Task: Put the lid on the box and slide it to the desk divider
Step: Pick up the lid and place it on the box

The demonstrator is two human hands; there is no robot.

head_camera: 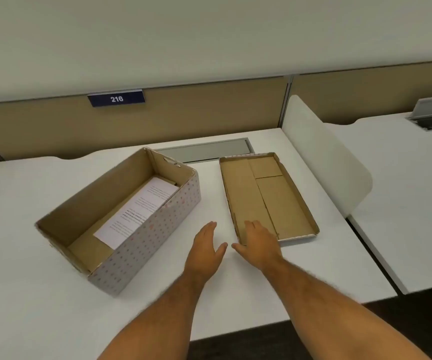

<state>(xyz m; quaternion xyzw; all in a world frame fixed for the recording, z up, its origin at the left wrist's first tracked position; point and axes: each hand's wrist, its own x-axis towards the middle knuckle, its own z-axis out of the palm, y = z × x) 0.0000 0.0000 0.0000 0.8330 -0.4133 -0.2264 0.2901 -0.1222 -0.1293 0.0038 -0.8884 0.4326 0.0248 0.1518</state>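
An open cardboard box [155, 237] with a dotted outside stands at an angle on the white desk [27, 281], a printed sheet [136, 211] lying inside it. Its lid [282, 201] lies upside down to the right, brown inside facing up. My left hand [205, 249] hovers open between box and lid, touching neither. My right hand [257, 245] is open over the lid's near left corner, fingers above its rim. The brown desk divider [183, 113] runs along the back of the desk.
A white side panel [324, 167] stands upright just right of the lid. A grey cable flap [209, 149] sits in the desk behind the box and lid. A number plate reading 216 [116, 99] hangs on the divider. Another desk [404, 190] lies beyond the panel.
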